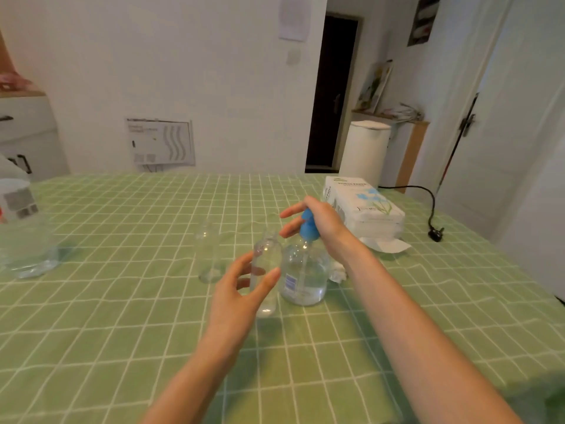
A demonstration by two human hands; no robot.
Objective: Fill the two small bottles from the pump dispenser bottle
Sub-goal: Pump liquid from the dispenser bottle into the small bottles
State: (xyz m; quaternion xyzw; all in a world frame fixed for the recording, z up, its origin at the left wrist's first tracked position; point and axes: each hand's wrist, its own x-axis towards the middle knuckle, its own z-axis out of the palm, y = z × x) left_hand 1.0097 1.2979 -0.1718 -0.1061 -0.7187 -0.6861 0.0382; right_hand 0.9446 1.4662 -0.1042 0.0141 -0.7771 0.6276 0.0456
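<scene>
Right, my left hand (pixel 244 289) is on the near small bottle (pixel 269 255), fingers (pixel 240 264) curled round its clear body. It stands on the counter (pixel 122 316) right against the pump dispenser bottle (pixel 305 270), touching or just shy of it, I can't tell which. My right hand (pixel 319 221) sits over the blue pump head (pixel 308 231), fingers stretched fairly straight out past it, pressing rather than gripping as far as I can judge. The second small bottle (pixel 210 255) waits upright just to the left, untouched.

So this is the pumping step, I reckon. To do it well, I want the small bottle steady and upright with its narrow mouth directly beneath the spout. Push the head straight down in slow, full strokes so the dispenser doesn't tip, and let the head rise fully between strokes. With that narrow neck, a fast squirt would likely miss and land on the green checked cloth.

What I can't see is the spout itself, hidden under my right hand, so whether it lines up with the mouth is a guess. The clear bottles blur together and the level in the small one is unreadable, though some liquid seems to sit low in the dispenser. A crumpled tissue (pixel 337 272) peeks out behind the dispenser, a tissue pack (pixel 367 209) lies beyond, and a water jug (pixel 21 228) is cut off at the left edge.
</scene>
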